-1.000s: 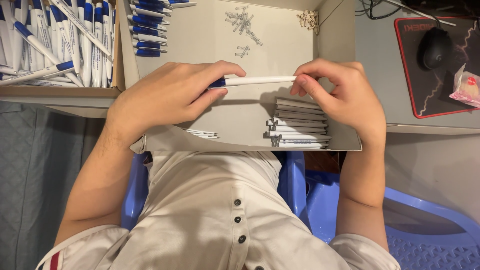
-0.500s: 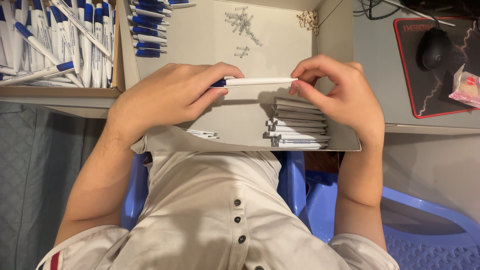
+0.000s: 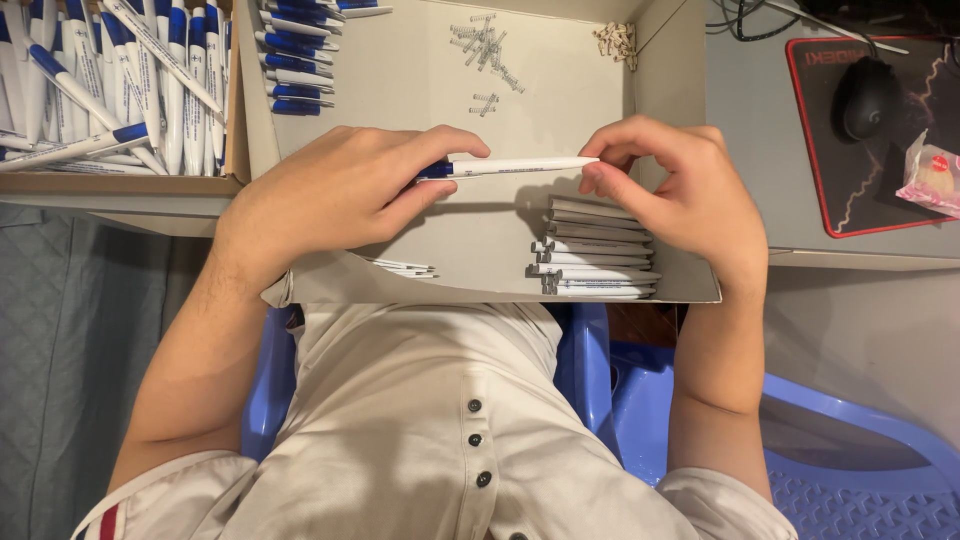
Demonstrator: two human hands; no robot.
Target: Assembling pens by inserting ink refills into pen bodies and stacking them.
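Observation:
A white pen with a blue end (image 3: 510, 166) lies level between both hands, over a shallow cardboard box (image 3: 420, 60). My left hand (image 3: 340, 190) grips its blue end with thumb and fingers. My right hand (image 3: 675, 190) pinches the white tip between thumb and fingertips. Just below the right hand, white pen barrels (image 3: 595, 250) lie stacked in the box's near right corner. A few thin pen refills (image 3: 405, 267) rest near the front wall under my left hand.
Finished white-and-blue pens (image 3: 110, 80) fill a box at far left; blue pen parts (image 3: 300, 60) line the box's left side. Small springs (image 3: 490, 40) lie at the back. A mouse (image 3: 865, 95) on a black pad sits right, beside a pink wrapped snack (image 3: 935, 170).
Both hands keep hold of the pen. It has barely shifted, and my right fingers have closed a little more around the white tip.

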